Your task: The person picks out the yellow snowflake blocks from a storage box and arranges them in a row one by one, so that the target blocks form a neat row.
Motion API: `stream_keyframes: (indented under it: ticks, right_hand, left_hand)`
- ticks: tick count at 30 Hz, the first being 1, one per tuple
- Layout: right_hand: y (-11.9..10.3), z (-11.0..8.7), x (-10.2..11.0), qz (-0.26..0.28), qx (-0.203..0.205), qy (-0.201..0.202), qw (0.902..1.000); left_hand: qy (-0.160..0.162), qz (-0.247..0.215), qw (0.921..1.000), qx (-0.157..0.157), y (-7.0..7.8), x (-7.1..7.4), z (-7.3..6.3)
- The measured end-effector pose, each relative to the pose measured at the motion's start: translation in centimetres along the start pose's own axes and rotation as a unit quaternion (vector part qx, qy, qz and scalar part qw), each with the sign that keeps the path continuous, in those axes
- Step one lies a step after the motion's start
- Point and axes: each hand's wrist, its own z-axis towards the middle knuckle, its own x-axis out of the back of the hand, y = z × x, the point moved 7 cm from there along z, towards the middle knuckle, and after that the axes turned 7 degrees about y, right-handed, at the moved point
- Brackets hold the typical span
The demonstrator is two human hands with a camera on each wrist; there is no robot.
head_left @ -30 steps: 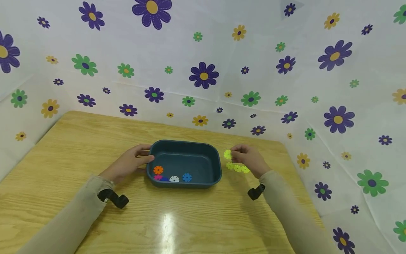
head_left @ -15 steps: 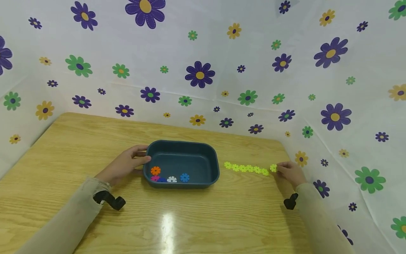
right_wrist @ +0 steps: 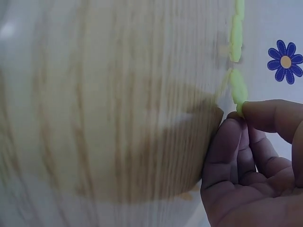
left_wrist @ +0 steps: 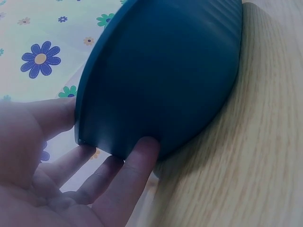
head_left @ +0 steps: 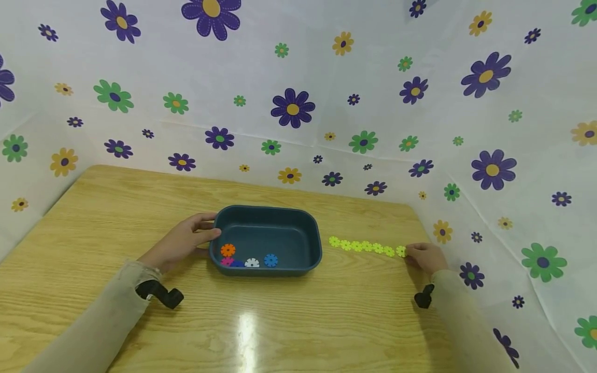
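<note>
My left hand point(head_left: 178, 242) holds the left end of a dark teal plastic basin point(head_left: 267, 210). In the left wrist view its thumb is at the rim and its fingertips point(left_wrist: 146, 147) rest against the outer wall. At the right of the table, my right hand point(head_left: 426, 257) pinches a yellow-green snowflake disc point(head_left: 401, 252) between thumb and forefinger. That disc stands at the right end of a line of several matching discs point(head_left: 366, 246). Seen from the right wrist, the pinched disc point(right_wrist: 238, 86) is on edge, with a small gap to its neighbour.
Inside the basin, along its near side, are an orange disc point(head_left: 228, 250), a pink one point(head_left: 227, 262), a dark blue one, a white one point(head_left: 252, 263) and a lighter blue one point(head_left: 271, 260). A flower-printed cloth point(head_left: 205, 67) hangs behind and right of the wooden table point(head_left: 298, 321).
My right hand has carried a yellow-green disc from beside the basin rightward to the far end of the line, then lowered it there. My left hand stays on the basin.
</note>
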Motion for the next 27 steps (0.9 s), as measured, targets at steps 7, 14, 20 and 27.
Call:
stream_keyframes:
  ticks: [7,14,20,27]
  right_hand:
    - [0.0,0.2,-0.1,-0.041,0.003,0.005,0.9992]
    - [-0.3,0.4,-0.4,-0.059,0.017,0.007,0.9981]
    - [0.1,0.9,-0.6,-0.078,0.02,0.008,0.9967]
    - [-0.5,0.8,-1.1,-0.097,0.037,0.001,0.9945]
  left_hand:
    - [0.0,-0.001,1.0,-0.001,0.3,-0.2,0.1]
    - [-0.001,-0.001,1.0,-0.003,0.5,-0.3,0.2]
    - [-0.002,-0.008,1.0,-0.003,0.3,-0.2,0.4]
    - [-0.005,-0.013,0.9999,-0.007,0.0,-0.2,0.4]
